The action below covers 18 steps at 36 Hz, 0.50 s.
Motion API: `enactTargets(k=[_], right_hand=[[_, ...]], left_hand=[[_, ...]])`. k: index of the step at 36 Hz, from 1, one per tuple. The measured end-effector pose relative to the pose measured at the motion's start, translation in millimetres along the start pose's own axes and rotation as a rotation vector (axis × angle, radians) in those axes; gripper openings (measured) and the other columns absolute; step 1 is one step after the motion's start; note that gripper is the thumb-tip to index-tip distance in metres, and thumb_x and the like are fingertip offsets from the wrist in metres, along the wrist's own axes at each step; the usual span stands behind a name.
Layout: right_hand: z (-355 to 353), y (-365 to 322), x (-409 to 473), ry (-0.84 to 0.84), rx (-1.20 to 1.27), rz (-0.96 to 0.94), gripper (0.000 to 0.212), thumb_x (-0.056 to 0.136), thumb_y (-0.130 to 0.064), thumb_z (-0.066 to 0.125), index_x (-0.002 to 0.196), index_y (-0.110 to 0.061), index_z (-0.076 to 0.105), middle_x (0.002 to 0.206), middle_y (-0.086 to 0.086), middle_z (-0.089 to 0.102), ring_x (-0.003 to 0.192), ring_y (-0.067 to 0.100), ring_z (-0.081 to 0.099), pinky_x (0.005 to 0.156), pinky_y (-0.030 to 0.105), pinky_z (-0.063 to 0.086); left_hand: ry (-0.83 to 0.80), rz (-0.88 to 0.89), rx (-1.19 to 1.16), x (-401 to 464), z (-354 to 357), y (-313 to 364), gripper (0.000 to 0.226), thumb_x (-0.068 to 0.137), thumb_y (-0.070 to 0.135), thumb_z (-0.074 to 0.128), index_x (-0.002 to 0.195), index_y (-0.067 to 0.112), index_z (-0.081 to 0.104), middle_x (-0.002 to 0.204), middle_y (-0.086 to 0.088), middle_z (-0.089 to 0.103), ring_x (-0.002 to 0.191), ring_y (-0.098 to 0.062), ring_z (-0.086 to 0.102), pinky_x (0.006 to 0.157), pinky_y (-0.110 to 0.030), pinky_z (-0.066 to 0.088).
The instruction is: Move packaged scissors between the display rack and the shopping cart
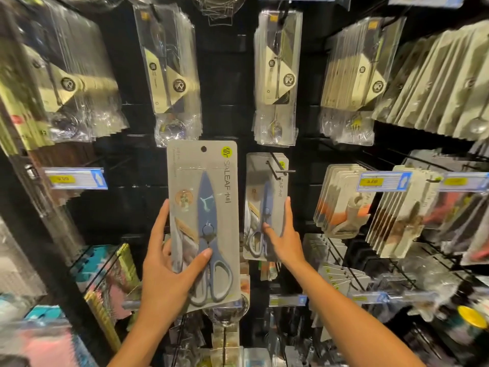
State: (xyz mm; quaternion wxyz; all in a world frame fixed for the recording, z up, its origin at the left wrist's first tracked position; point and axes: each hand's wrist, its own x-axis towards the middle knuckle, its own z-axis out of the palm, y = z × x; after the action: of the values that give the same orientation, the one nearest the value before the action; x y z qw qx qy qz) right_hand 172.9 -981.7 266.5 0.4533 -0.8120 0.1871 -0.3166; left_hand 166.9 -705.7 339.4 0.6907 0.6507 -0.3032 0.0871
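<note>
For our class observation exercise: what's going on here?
A person faces a black display rack. Their left hand holds a grey card pack of blue-handled scissors, free of any hook. Their right hand grips a matching pack hanging on a metal hook. No shopping cart is in view.

A shop: packaged cutlery [277,75] hangs on a black hook rack [225,102] above the left hand [166,276], with a yellow price tag [382,181] right of the right hand [284,239].

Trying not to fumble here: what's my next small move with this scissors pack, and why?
Probably slide the held pack right, hang hole toward the hook: your left hand grips it clear of the hook, while your right hand holds the hanging packs.
</note>
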Motion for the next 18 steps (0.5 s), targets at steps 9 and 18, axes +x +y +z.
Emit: enactTargets(k=[9, 18], right_hand=[[-5, 7, 18, -0.043, -0.018, 0.015, 0.095, 0.097, -0.041, 0.062, 0.151, -0.058, -0.014, 0.158, 0.003, 0.042, 0.134, 0.032, 0.053, 0.110, 0.055, 0.045], [-11, 15, 1, -0.013, 0.006, 0.028, 0.090, 0.094, -0.029, 0.070, 0.160, -0.038, 0.008, 0.160, 0.001, 0.029, 0.147, 0.020, 0.031, 0.119, 0.044, 0.033]], left_hand=[[0.015, 0.027, -0.016, -1, 1, 8, 0.100, 0.073, 0.009, 0.077, 0.154, 0.042, 0.029, 0.133, 0.044, 0.053, 0.122, 0.007, 0.059, 0.088, -0.010, 0.053], [-0.005, 0.021, -0.014, -2, 3, 7, 0.101, 0.077, 0.005, 0.078, 0.156, 0.042, 0.028, 0.138, 0.037, 0.054, 0.125, 0.002, 0.059, 0.092, -0.015, 0.054]])
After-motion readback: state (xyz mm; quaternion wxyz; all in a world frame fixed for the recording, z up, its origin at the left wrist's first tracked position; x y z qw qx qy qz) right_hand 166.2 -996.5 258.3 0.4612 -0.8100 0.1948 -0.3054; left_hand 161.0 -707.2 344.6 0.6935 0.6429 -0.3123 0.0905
